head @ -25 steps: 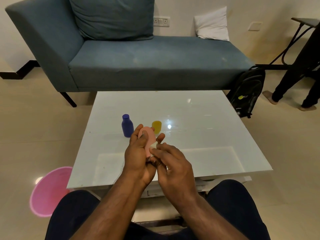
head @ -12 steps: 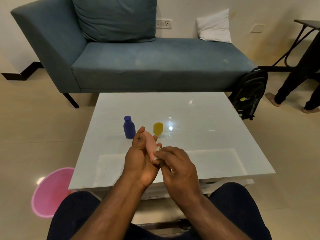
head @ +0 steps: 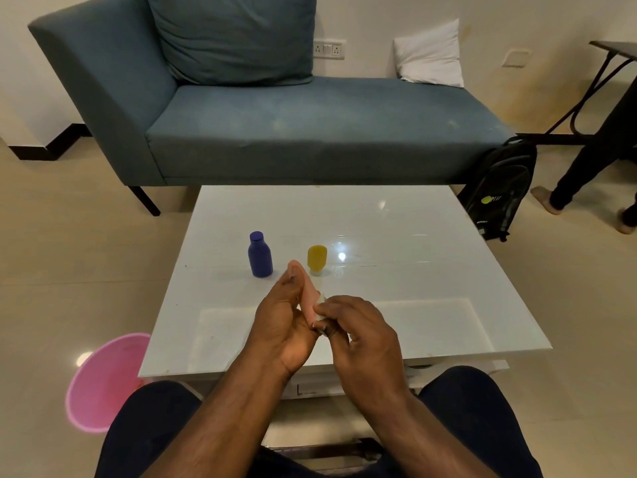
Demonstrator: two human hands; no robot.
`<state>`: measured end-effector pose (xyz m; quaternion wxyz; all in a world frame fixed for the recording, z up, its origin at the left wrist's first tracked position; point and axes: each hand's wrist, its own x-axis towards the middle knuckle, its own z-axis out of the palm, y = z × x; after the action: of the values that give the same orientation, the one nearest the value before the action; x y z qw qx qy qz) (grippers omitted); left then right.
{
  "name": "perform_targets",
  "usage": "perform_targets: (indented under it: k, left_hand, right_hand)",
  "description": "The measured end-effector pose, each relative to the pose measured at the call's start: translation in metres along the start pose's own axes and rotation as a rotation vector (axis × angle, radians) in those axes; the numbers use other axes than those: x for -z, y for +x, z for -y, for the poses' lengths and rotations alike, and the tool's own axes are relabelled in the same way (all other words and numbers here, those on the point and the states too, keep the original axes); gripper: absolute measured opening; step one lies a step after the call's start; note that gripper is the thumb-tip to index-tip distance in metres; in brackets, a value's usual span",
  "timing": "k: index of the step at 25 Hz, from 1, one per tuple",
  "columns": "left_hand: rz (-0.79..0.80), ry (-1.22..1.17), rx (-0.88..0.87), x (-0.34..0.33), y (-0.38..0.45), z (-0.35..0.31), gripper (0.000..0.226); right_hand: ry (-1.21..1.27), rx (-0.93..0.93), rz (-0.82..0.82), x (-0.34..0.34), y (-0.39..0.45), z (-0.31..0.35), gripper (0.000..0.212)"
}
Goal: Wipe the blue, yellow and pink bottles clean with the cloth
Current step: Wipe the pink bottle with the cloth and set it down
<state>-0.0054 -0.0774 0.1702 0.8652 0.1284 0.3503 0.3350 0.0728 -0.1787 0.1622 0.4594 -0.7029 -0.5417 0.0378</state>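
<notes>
Looking down from the head camera: left hand (head: 282,319) wrapped around a small pink plastic bottle (head: 307,294), held tilted above the near part of the glossy white glass-topped table (head: 431,270), thumb lying along its upper side. Right hand (head: 358,329) closed against the bottle's lower end, fingertips pinching a small pale cloth (head: 321,300) (only a sliver showing between the fingers) pressed to the pink surface. Both hands clenched, neither resting on the table.

Standing upright farther back on the table: a dark blue plastic bottle with a round cap (head: 260,254), and just right of it, apart, a short yellow bottle on a pale base (head: 316,259). Contents of all three impossible to tell, walls opaque.

Beyond the table, a teal fabric chaise sofa (head: 310,132) with a matching teal cushion (head: 234,36) and a white pillow (head: 431,53). Leaning at its right end, a black backpack (head: 499,188). On the floor at lower left, a round pink plastic basin (head: 103,381), partly hidden by the table (inside not clearly visible). At far right, a second person's dark-clad legs (head: 593,167).
</notes>
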Motion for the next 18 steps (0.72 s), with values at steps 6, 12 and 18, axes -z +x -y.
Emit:
perform_targets:
  k: [6,12,18]
  left_hand:
    - [0.011,0.039,0.012,0.005,-0.002,0.003,0.059]
    - [0.034,0.141,0.061,0.002,-0.009,0.011,0.035]
    - [0.035,0.174,0.039,0.005,-0.009,0.008,0.032]
  right_hand:
    - [-0.039,0.044,0.146,0.003,0.005,0.009,0.031]
    - [-0.014,-0.103,0.051,0.005,0.039,0.004,0.021]
    - [0.062,-0.128,0.076,-0.001,0.013,0.009,0.027]
